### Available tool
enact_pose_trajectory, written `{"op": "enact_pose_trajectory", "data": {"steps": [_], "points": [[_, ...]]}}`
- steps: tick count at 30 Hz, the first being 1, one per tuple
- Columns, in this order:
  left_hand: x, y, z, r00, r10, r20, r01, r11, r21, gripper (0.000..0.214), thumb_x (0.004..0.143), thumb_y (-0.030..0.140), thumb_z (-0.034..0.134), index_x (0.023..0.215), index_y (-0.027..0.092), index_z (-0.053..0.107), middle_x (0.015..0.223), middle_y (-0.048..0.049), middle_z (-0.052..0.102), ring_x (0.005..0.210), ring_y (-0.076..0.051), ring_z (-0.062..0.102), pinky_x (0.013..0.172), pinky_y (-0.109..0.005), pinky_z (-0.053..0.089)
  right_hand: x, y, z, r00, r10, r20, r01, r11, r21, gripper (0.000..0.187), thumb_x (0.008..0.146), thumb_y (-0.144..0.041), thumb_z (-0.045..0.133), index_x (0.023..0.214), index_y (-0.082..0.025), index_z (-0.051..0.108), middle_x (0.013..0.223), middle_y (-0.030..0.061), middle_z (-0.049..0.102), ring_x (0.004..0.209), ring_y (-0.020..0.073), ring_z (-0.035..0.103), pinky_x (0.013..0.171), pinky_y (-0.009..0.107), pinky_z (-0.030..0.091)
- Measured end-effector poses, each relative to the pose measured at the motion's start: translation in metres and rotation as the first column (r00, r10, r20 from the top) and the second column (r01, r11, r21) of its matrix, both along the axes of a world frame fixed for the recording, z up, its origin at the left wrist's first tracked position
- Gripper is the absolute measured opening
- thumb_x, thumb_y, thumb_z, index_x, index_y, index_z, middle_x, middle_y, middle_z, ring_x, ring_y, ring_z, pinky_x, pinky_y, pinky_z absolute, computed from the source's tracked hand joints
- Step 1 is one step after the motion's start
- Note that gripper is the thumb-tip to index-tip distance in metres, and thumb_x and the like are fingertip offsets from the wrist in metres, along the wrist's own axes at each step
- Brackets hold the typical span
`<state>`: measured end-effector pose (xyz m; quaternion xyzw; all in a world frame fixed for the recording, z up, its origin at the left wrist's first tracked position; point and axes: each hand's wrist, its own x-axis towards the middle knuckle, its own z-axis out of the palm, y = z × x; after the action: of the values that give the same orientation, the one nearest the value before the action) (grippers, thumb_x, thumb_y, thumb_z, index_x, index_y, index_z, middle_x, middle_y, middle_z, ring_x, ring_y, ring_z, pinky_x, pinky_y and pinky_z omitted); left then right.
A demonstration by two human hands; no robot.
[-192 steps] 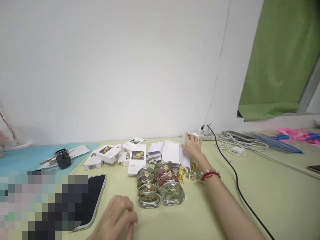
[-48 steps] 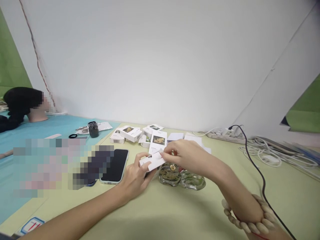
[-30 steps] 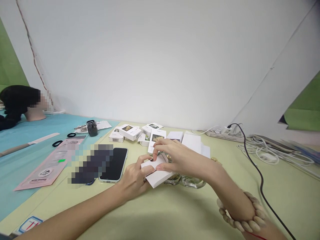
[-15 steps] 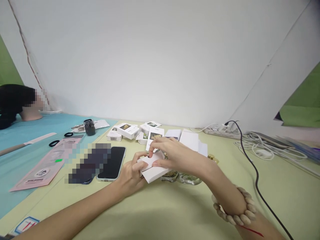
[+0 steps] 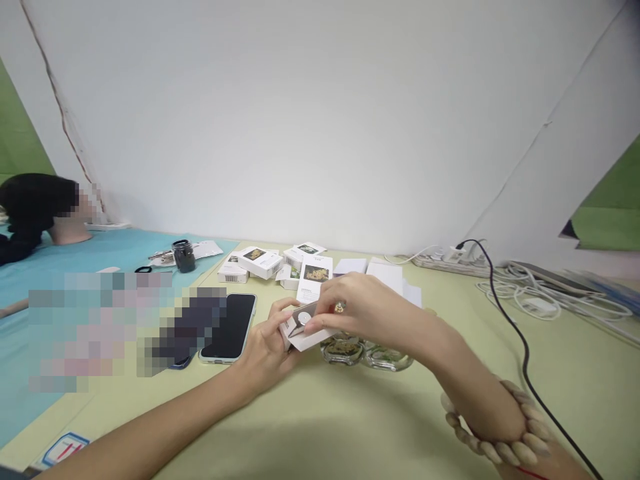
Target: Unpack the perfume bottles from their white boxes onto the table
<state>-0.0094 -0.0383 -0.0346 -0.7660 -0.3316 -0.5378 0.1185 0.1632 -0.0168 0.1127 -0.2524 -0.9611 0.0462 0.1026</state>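
My left hand grips a small white carton from below and the left, holding it just above the green table. My right hand is closed over the carton's top and far end, fingers pinching its open flap. Right behind and under the carton stand several glass perfume bottles with gold necks. A bead bracelet is on my right wrist.
More white cartons and flat white blanks lie further back. A black phone lies left of my hands. A black jar stands on the blue cloth. A black cable, white cables and a power strip are at right.
6.4 s ago my right hand reached to the far carton pile and my left lay idle. Since then both hands hold a white carton, turning it and working its flap over the bottles.
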Motion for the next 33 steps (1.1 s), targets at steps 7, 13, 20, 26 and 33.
{"op": "enact_pose_trajectory", "data": {"steps": [7,13,20,26,33], "points": [[0.004,-0.010,0.002,0.993,0.066,-0.102,-0.062,0.997,0.036,0.032,0.078,0.016,0.053,0.093,0.025,0.027,0.114,-0.0108,0.044,0.067,-0.009,0.057,0.047,-0.020,0.043,0.007,0.004,0.000,0.985,-0.157,0.068,0.167,0.971,-0.173,0.030,0.077,-0.043,0.053,0.068,-0.019,0.069,0.052,-0.0013,0.052,0.048,0.0076,0.033,0.047,0.023,0.021],[0.009,-0.016,0.008,0.981,0.076,-0.178,-0.069,0.997,0.047,0.034,0.076,0.014,0.051,0.099,0.023,0.028,0.114,-0.0138,0.047,0.071,-0.013,0.061,0.049,-0.023,0.047,-0.007,-0.009,-0.004,0.964,-0.232,0.132,0.234,0.972,-0.001,0.020,0.067,-0.037,0.058,0.056,-0.022,0.066,0.044,-0.0025,0.047,0.044,0.0076,0.032,0.046,0.023,0.020],[0.013,-0.021,0.013,0.949,0.183,-0.258,-0.156,0.980,0.123,0.040,0.075,0.008,0.045,0.109,0.022,0.029,0.113,-0.0156,0.053,0.068,-0.014,0.062,0.048,-0.023,0.046,-0.030,-0.021,-0.020,0.888,-0.425,0.176,0.374,0.890,0.260,0.011,0.058,-0.013,0.052,0.054,-0.018,0.060,0.044,0.0028,0.050,0.040,0.0126,0.044,0.041,0.024,0.021],[0.002,-0.013,0.015,0.933,0.216,-0.288,-0.175,0.971,0.162,0.047,0.077,0.012,0.052,0.118,0.017,0.030,0.106,-0.0138,0.060,0.082,-0.016,0.063,0.057,-0.023,0.048,-0.034,-0.017,-0.026,0.873,-0.466,0.142,0.444,0.881,0.163,0.012,0.061,-0.014,0.049,0.055,-0.017,0.059,0.051,0.0053,0.056,0.043,0.0135,0.049,0.040,0.024,0.022],[-0.008,-0.007,0.014,0.894,0.297,-0.336,-0.251,0.952,0.176,0.047,0.076,0.018,0.054,0.119,0.019,0.035,0.106,-0.0100,0.062,0.075,-0.014,0.064,0.053,-0.020,0.043,-0.038,-0.003,-0.042,0.921,-0.363,0.143,0.366,0.931,0.003,0.013,0.067,-0.019,0.049,0.066,-0.016,0.062,0.061,0.0066,0.061,0.049,0.0123,0.051,0.042,0.023,0.024]]}}
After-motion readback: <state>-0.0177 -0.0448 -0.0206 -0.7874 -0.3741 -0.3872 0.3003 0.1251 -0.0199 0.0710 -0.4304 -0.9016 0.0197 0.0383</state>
